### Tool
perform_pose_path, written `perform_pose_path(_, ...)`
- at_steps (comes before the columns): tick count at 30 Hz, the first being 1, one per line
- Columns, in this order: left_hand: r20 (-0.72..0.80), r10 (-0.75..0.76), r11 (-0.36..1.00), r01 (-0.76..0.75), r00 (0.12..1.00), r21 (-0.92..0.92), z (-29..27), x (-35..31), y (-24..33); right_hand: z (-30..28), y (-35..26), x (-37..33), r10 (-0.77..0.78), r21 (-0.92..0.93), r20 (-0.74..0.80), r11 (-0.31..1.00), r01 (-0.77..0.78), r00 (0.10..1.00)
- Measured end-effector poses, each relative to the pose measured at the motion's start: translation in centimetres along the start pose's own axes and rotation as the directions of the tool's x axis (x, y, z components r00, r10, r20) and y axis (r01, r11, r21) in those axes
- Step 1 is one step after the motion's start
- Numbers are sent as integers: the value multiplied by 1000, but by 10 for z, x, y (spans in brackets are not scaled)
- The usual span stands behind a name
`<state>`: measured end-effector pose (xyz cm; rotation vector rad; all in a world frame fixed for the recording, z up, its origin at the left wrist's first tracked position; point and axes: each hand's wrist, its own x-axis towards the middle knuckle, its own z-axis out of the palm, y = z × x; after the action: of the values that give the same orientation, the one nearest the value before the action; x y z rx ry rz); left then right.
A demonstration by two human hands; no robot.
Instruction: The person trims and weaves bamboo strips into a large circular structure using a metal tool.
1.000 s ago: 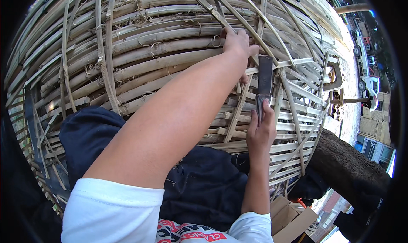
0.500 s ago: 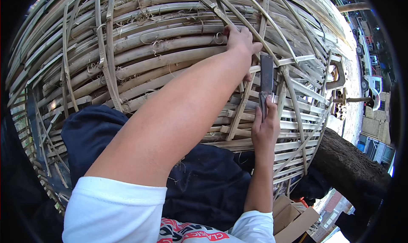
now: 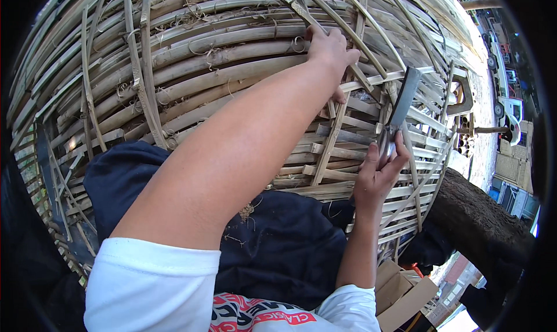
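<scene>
My left hand (image 3: 329, 59) reaches across to the far middle, its fingers closed around a split bamboo strip (image 3: 300, 10) that slants down to the right. My right hand (image 3: 376, 181) is closed on the handle of a broad-bladed knife (image 3: 406, 94). The dark blade points up and leans to the right, apart from the strip. Under both hands lies a wide lattice of split bamboo slats (image 3: 232, 56) with thin crosspieces over it. Part of the left hand's grip is hidden behind the hand itself.
Dark cloth (image 3: 278, 239) covers my lap. Curly shavings (image 3: 214, 59) cling to the slats. At the right are a thick tree trunk (image 3: 481, 216), an opened cardboard box (image 3: 406, 294) and a perforated brick (image 3: 461, 95). A white vehicle (image 3: 510, 116) stands beyond.
The knife has swung to the right, its blade going from nearly upright to tilted, and my right hand has moved right with it. My left hand has stayed nearly in place on the strip.
</scene>
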<state>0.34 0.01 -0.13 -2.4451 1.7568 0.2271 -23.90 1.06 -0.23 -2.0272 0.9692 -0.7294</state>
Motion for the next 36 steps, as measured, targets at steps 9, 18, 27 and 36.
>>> perform_pose_path(9, -88, 6, 999, -9, 996, -33, -3, -6, 2, -6, 20, 9, 173, 108, 11, 979, -173, 985)
perform_pose_path(18, 38, -23, 1000, 23, 999, -5, -12, -1, 12, 4, 40, 28, 249, 237, -100, 946, -220, 963)
perform_pose_path(27, 76, -18, 998, 13, 997, 62, -13, 3, 14, 47, 41, 91, 77, 107, -251, 993, -51, 965)
perform_pose_path(36, 72, -43, 996, 37, 996, 76, -10, 4, 15, 39, 35, 103, 107, -19, -174, 994, -112, 979)
